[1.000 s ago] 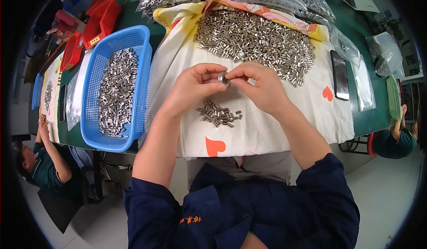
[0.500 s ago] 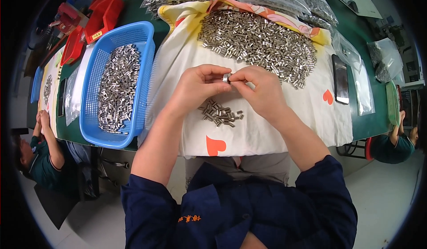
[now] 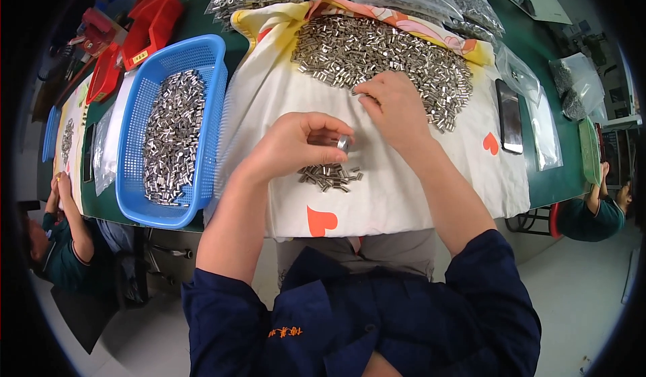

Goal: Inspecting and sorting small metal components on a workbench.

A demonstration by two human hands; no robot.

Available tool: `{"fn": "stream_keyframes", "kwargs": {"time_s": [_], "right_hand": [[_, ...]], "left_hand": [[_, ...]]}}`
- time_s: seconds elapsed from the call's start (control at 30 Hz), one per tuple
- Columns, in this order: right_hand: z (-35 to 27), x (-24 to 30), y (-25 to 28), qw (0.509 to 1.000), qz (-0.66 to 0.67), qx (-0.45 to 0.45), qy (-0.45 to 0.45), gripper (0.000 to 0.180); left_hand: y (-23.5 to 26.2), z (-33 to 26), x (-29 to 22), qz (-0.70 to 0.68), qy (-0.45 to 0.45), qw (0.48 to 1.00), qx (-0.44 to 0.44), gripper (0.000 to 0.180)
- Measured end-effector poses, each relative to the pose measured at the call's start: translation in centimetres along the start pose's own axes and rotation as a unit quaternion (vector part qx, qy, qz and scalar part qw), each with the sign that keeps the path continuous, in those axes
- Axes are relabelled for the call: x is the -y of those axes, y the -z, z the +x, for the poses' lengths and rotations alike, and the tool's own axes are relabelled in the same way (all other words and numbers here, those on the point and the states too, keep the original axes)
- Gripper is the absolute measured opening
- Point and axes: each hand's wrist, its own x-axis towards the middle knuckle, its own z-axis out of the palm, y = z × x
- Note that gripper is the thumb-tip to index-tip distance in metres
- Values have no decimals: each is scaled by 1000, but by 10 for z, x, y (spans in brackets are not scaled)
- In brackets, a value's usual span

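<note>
Silver ring (image 3: pixel 343 143) pinched at fingertips (image 3: pixel 335 155) of left hand (image 3: pixel 295 141); right hand (image 3: pixel 396 104) by metal pieces (image 3: pixel 377 47), hold unclear.

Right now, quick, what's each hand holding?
Left hand: closed on a small round metal piece.
Right hand: at the big metal pile's near edge; cannot tell if it grips anything.

The dark green bench (image 3: pixel 566 176) extends across the work area, its front edge curved in this view. A black chair (image 3: pixel 86 316) is positioned at left; a red seat (image 3: pixel 554 221) with dark legs is at right. The pale floor (image 3: pixel 538 303) is shaded near the chair.
</note>
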Motion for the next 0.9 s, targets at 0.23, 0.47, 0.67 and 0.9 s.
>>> {"fn": "stream_keyframes", "kwargs": {"time_s": [0.23,0.47,0.67,0.9], "right_hand": [[2,11,-8,993,-107,49,-11,9],[-1,8,-3,997,-54,51,-21,9],[-2,34,24,927,303,130,-177,8],[-9,36,14,971,226,33,-65,6]], "left_hand": [[1,1,2,3,-10,999,30,30],[1,7,1,-23,-1,999,-39,33],[6,8,7,-78,-51,993,-70,35],[5,8,4,-85,-52,993,-64,35]]}}
